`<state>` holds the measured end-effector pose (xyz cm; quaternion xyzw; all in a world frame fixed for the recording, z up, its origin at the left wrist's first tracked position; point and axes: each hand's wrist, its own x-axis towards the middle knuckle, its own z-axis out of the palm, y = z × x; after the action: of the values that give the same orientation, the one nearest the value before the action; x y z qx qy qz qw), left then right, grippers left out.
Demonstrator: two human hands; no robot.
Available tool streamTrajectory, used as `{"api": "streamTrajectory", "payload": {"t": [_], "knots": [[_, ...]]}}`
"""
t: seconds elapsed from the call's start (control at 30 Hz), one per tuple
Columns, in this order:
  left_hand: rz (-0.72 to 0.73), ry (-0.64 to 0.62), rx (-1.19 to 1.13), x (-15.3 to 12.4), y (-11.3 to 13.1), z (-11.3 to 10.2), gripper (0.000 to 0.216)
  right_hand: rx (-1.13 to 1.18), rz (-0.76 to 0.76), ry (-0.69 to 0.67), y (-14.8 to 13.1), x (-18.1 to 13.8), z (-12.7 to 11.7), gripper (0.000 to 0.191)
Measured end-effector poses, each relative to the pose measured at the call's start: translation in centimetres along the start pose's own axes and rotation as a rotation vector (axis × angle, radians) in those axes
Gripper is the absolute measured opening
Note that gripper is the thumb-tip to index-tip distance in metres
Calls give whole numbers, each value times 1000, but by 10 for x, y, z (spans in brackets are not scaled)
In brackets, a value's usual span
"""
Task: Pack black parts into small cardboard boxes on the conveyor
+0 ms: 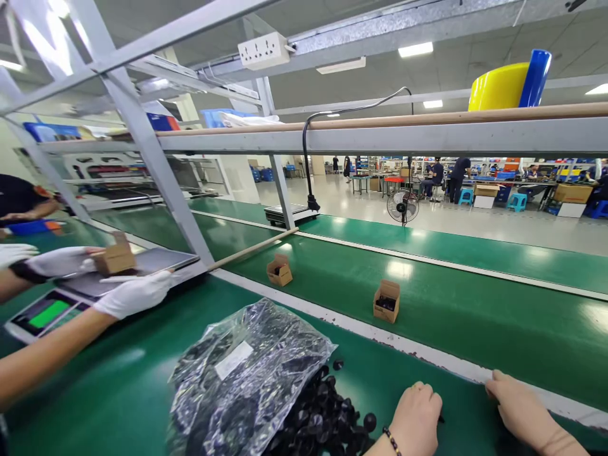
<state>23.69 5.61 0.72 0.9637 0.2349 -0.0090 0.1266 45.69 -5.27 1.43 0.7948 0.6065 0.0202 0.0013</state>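
My left hand (pixel 414 415), with a beaded bracelet on the wrist, is curled closed low on the green bench, and a bit of something black shows at its edge. Farther right, my right hand (pixel 520 408) is bent with its fingers curled near the pale rail; what it may hold is hidden. Just left of my left hand lies a pile of small round black plastic pieces (pixel 323 411). They spill from a large clear plastic bag (pixel 266 367) with a white label. Two small open cardboard boxes, a nearer one (pixel 386 303) with black pieces inside and a farther one (pixel 279 271), stand on the green belt.
At left, a co-worker's white-gloved hands (pixel 135 294) are at a cardboard box (pixel 114 258) over a weighing scale (pixel 50 313) with a lit green display. A metal frame post (pixel 156 139) and shelf beam (pixel 380 138) cross above the belt (pixel 451 297). A fan (pixel 403 207) stands beyond.
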Motion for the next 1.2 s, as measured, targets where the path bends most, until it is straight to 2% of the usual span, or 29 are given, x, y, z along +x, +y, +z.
{"api": "streamTrajectory", "payload": {"t": [0.1, 0.2, 0.27, 0.4, 0.53, 0.6, 0.7, 0.83, 0.9, 1.07, 1.2], "knots": [[99, -14, -33, 2, -5, 8, 18, -123, 66, -8, 8, 0, 10, 28], [78, 6, -96, 1, -4, 4, 16, -77, 139, -131, 18, -2, 9, 11], [35, 26, -131, -1, -2, -1, 16, -40, 132, -162, 19, -2, 4, 15], [-23, 46, -225, -6, -1, -12, 17, 24, 41, -105, 12, 2, -3, 27], [-38, 58, -305, -9, -3, -14, 41, 59, 45, -97, 11, 2, 2, 47], [-52, 63, -315, -10, -4, -15, 45, 89, 66, -99, 13, 0, 2, 38], [-104, 48, -325, -10, -4, -16, 38, 158, 77, -107, 14, -3, 0, 20], [-188, 36, -305, -8, -1, -20, 22, 207, 92, -122, 12, -4, -3, 22], [-208, 20, -283, -7, 0, -22, 27, 222, 91, -127, 12, -4, -3, 19], [-158, -24, -281, -12, 2, -24, 27, 272, 79, -134, 15, -6, 2, 19], [-125, -76, -256, -15, 2, -23, 23, 308, 93, -151, 26, -1, 19, 17]]}}
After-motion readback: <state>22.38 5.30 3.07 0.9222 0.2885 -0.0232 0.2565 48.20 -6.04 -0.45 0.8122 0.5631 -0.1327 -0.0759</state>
